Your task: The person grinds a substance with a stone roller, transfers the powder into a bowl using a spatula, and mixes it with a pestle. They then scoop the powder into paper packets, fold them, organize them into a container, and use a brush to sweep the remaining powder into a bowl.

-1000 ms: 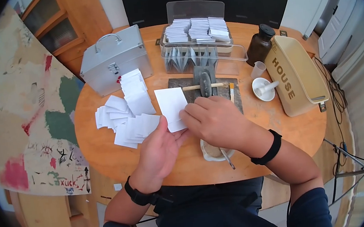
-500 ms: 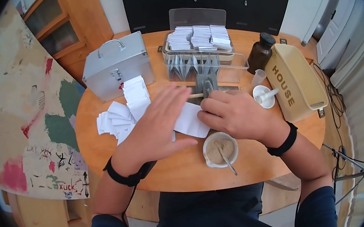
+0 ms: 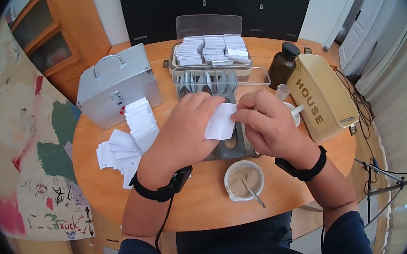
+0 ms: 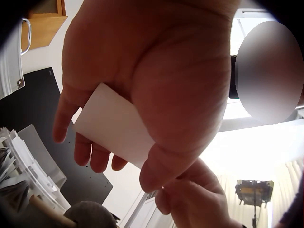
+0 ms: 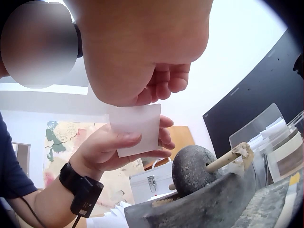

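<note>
A small white paper packet (image 3: 220, 122) is held between the two hands over the dark grinding trough (image 3: 231, 149). My left hand (image 3: 183, 127) grips it from the left, with the thumb over one face and the fingers behind, as the right wrist view shows. My right hand (image 3: 271, 124) pinches the packet's right edge between thumb and finger, its other fingers curled in. In the right wrist view, a grey grinding wheel (image 5: 190, 171) with a wooden axle (image 5: 223, 162) stands in the trough. Nearer the body is a white bowl (image 3: 227, 177) of pale powder with a spoon (image 3: 255, 196) in it.
White packets (image 3: 118, 146) lie piled at the left before a silver case (image 3: 114, 94). Behind the trough stands an open clear box (image 3: 174, 62) full of packets. At the right are a brown bottle (image 3: 284, 65), a small cup (image 3: 283, 91) and a cream HOUSE bin (image 3: 319, 106).
The packet has moved from beside the pile, rightward and over the trough. My left hand has turned from palm up to back up, and the bowl is uncovered from behind the right hand.
</note>
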Demonstrator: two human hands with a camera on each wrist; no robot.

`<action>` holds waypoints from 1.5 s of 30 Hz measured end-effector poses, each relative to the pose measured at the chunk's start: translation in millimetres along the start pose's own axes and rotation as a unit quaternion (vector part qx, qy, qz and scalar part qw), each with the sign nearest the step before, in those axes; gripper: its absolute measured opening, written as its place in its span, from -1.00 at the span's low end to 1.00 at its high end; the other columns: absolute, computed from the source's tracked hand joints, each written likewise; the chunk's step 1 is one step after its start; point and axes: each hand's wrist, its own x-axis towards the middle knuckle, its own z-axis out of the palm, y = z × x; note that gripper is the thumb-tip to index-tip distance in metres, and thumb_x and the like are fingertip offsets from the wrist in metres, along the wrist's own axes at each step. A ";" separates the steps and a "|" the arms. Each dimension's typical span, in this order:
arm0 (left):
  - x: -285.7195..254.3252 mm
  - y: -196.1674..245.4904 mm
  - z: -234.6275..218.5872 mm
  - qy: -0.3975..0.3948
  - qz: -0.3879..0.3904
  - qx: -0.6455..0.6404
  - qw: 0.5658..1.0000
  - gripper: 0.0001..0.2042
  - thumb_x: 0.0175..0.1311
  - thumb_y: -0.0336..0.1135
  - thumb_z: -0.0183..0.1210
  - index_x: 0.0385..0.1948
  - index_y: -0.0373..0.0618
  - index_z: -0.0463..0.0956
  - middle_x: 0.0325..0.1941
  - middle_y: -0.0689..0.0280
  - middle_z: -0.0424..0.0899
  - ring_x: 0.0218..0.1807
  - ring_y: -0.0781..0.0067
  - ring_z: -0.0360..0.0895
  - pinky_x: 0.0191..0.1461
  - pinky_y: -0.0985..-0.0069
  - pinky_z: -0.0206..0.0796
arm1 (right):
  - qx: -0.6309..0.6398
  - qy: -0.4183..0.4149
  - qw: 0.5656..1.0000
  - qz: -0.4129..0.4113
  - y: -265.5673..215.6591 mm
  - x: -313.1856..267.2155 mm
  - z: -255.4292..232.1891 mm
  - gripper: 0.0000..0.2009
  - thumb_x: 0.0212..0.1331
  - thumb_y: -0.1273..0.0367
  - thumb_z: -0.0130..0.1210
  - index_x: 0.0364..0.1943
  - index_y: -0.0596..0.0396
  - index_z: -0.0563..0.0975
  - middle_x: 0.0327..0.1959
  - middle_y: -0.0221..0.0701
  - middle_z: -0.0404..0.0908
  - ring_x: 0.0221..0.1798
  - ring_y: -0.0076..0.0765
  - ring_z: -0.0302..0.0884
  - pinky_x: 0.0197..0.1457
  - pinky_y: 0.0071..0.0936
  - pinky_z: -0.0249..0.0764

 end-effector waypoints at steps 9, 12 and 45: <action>-0.4 -6.4 10.6 0.025 -0.015 -0.041 0.999 -0.50 -0.01 -0.42 0.32 0.06 -0.21 0.44 0.01 0.07 0.52 0.08 -0.06 0.44 0.16 0.21 0.30 | 0.055 0.040 0.996 0.065 3.8 -7.6 18.7 -0.68 -0.21 0.58 0.22 -0.26 -0.01 0.66 -0.11 -0.30 0.56 -0.17 -0.20 0.50 -0.27 -0.39 0.46; -0.1 -6.5 14.0 0.010 -0.007 -0.058 0.998 -0.49 -0.03 -0.43 0.32 0.06 -0.22 0.43 0.01 0.07 0.51 0.08 -0.06 0.44 0.17 0.22 0.30 | 0.070 0.034 0.994 0.075 4.7 -7.1 22.5 -0.68 -0.22 0.59 0.22 -0.27 -0.04 0.68 -0.07 -0.30 0.55 -0.12 -0.19 0.48 -0.26 -0.41 0.43; -17.5 19.2 -9.7 -0.018 -0.005 -0.042 0.999 -0.32 -0.16 -0.29 0.51 0.11 -0.17 0.44 0.11 0.16 0.50 0.14 0.15 0.45 0.23 0.36 0.28 | 0.123 -0.128 0.960 0.215 -57.0 -107.4 -58.1 -0.77 0.01 0.54 0.24 -0.18 0.14 0.59 -0.46 -0.31 0.57 -0.40 -0.16 0.56 -0.36 -0.32 0.46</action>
